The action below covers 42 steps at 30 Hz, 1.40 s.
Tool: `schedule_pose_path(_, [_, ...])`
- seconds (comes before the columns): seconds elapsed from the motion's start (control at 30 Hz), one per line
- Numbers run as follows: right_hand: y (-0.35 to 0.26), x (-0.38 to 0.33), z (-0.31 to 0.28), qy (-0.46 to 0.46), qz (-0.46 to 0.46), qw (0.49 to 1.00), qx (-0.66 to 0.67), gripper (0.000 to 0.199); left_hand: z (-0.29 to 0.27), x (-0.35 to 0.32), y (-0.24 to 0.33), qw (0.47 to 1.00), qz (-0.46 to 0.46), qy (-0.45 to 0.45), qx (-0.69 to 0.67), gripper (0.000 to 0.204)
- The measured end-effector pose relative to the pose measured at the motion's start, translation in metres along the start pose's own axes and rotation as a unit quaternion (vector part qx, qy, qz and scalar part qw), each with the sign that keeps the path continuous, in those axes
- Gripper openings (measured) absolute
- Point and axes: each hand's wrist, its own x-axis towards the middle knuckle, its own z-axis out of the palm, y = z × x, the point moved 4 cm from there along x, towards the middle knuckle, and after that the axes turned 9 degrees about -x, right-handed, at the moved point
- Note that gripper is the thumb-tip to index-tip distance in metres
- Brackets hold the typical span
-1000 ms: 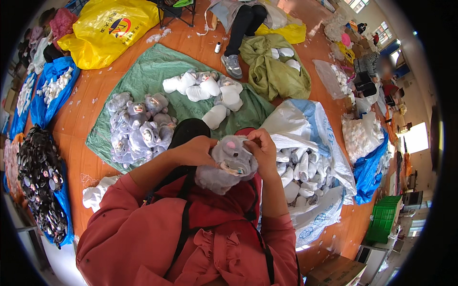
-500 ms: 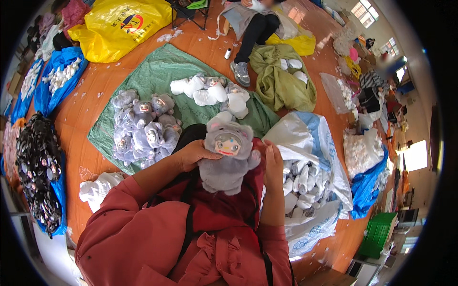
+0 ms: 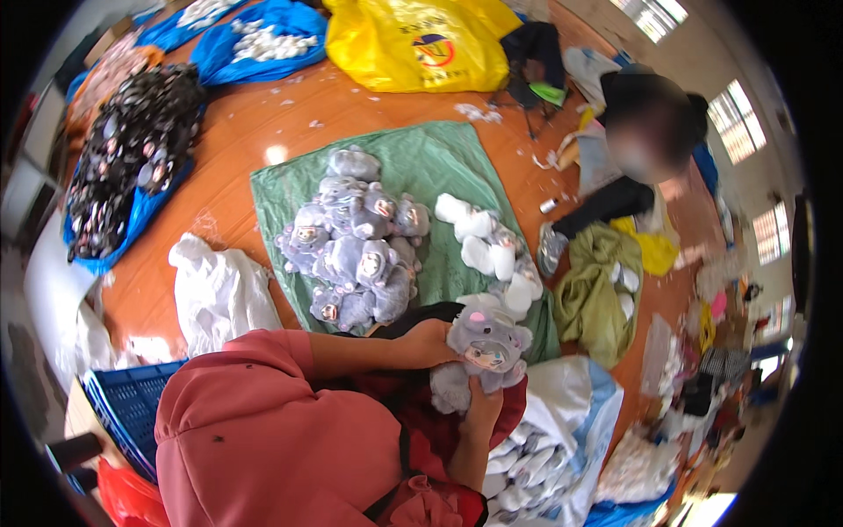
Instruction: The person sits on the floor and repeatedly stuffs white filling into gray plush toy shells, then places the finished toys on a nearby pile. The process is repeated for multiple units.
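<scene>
Above my lap I hold a grey plush doll (image 3: 484, 332) with a printed face and an eared hood. My left hand (image 3: 432, 342) is closed on its side, by the hood. Lower down, my right hand (image 3: 483, 406) grips the doll's body from below, partly hiding it. Beyond my hands, a heap of similar grey plush dolls (image 3: 373, 230) lies on a green sheet (image 3: 430, 158). To its right is a row of grey-and-white plush pieces (image 3: 481, 250). An open white sack (image 3: 562, 386) with grey and white pieces inside stands by my right arm.
A white bag (image 3: 219, 294) and a blue crate (image 3: 132, 408) are at my left. Farther left, a blue sheet holds many black pieces (image 3: 132, 167). A large yellow bag (image 3: 421, 39) stands ahead. Another person (image 3: 606, 202) sits at the right, near an olive sack (image 3: 601, 290).
My view has swung left, so the scene appears shifted right. My right hand has moved from beside the doll's paw to its lower body. The doll is now tilted; my left hand still holds it.
</scene>
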Motion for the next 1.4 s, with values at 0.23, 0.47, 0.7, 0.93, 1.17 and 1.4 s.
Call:
schedule_pose_path(0.23, [-0.006, 0.011, 0.013, -0.004, -0.038, 0.998, -0.054, 0.033, -0.074, 0.002, -0.02, 0.97, -0.058, 0.144, -0.185, 0.037])
schedule_pose_path(0.47, [-0.004, 0.03, -0.082, 0.186, -0.02, 0.982, -0.025, 0.023, -0.261, 0.03, -0.078, 0.959, -0.079, 0.264, -0.071, 0.062])
schedule_pose_path(0.7, [0.031, 0.014, -0.165, 0.277, -0.015, 0.958, -0.069, 0.023, -0.295, 0.064, -0.15, 0.841, -0.254, 0.28, 0.388, 0.096])
schedule_pose_path(0.93, [0.103, -0.024, -0.212, 0.309, 0.093, 0.935, -0.149, 0.023, -0.266, 0.096, -0.193, 0.807, -0.299, 0.216, 0.461, 0.076])
schedule_pose_path(1.17, [0.233, -0.078, -0.237, 0.34, 0.26, 0.902, -0.055, 0.027, -0.275, 0.106, -0.186, 0.784, -0.303, 0.212, 0.499, 0.079])
schedule_pose_path(1.4, [0.398, -0.14, -0.229, 0.201, 0.352, 0.881, -0.244, 0.012, -0.253, 0.089, -0.194, 0.778, -0.202, 0.244, 0.542, 0.067])
